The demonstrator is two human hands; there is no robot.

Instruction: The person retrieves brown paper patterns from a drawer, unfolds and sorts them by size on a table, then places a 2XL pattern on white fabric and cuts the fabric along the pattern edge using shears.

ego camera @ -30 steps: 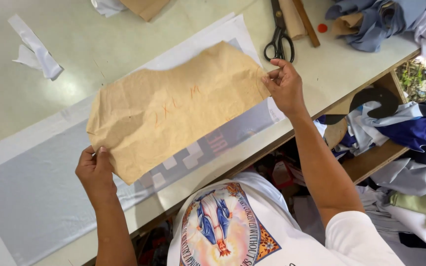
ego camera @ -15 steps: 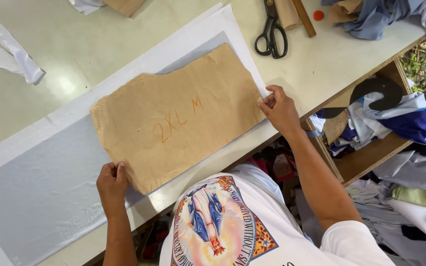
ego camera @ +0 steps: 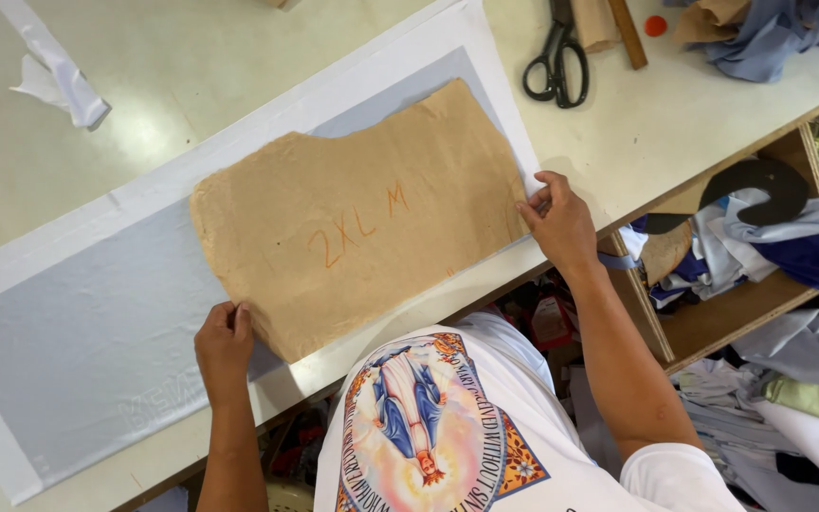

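Observation:
A brown paper pattern piece (ego camera: 362,223) with orange handwriting lies flat on a long strip of grey and white fabric (ego camera: 78,332) spread across the table. My left hand (ego camera: 225,346) presses down on the pattern's near left edge, fingers curled on it. My right hand (ego camera: 556,220) pinches the pattern's right edge where it meets the fabric's end.
Black scissors (ego camera: 557,59) and a wooden ruler (ego camera: 626,30) lie at the table's far right beside an orange cap (ego camera: 655,26). A white fabric scrap (ego camera: 54,68) lies far left. A wooden shelf (ego camera: 713,322) with piled cloth stands on the right.
The pattern piece was lifted and crumpled a second ago; it now lies flat on the fabric. Both hands came down with it to its edges.

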